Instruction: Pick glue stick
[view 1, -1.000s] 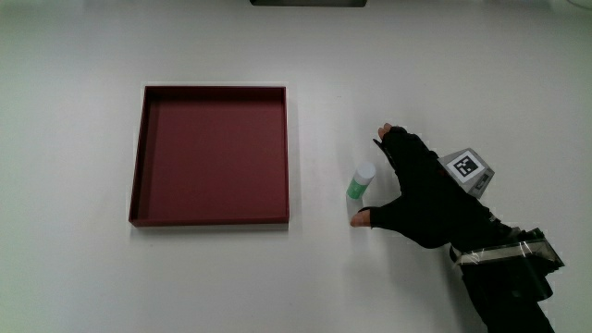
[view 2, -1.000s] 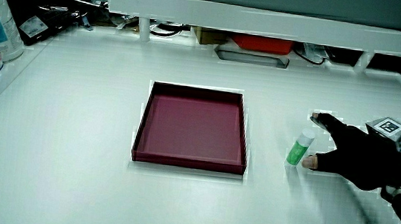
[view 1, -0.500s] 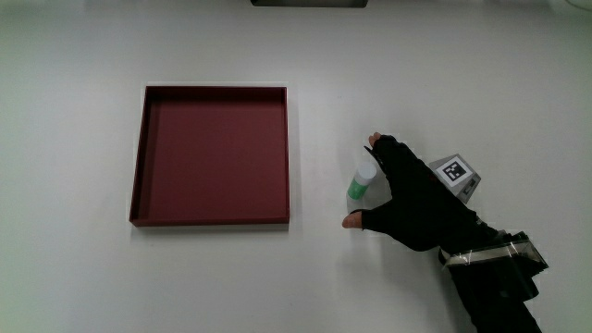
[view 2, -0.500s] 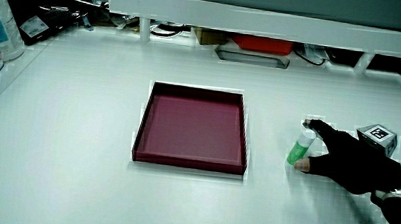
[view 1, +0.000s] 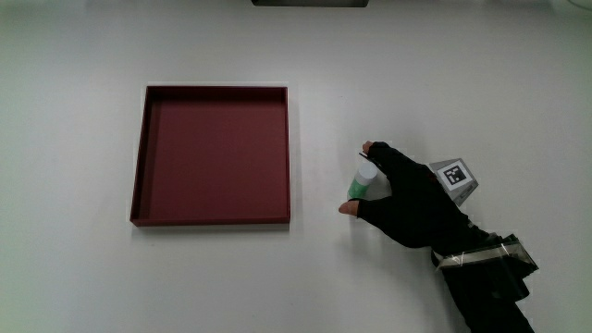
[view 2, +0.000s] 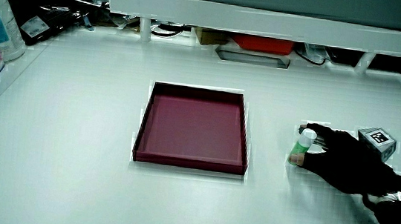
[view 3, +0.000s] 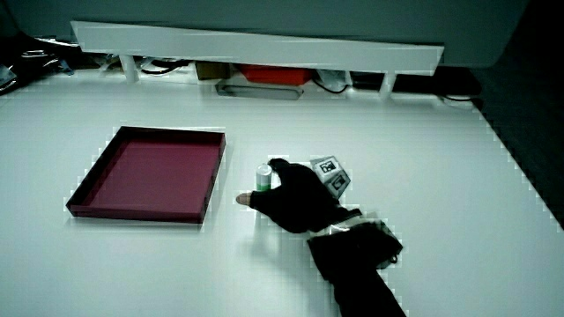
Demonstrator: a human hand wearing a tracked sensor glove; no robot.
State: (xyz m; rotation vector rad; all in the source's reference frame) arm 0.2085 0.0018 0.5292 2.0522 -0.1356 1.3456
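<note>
Green-bodied glue stick (view 1: 361, 183) is standing upright at the tray's (view 1: 211, 218) three o'clock, so the hand (view 1: 407, 203) is wrapping thumb and fingers around it, not yet clamped.

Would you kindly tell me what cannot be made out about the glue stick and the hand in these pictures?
- Glue stick: its lower part is covered by the hand in the main view; no label is readable.
- Whether the grasp has closed: in a side view the palm hides the contact.
- Whether the stick is off the table: its base is hidden in a side view.
</note>
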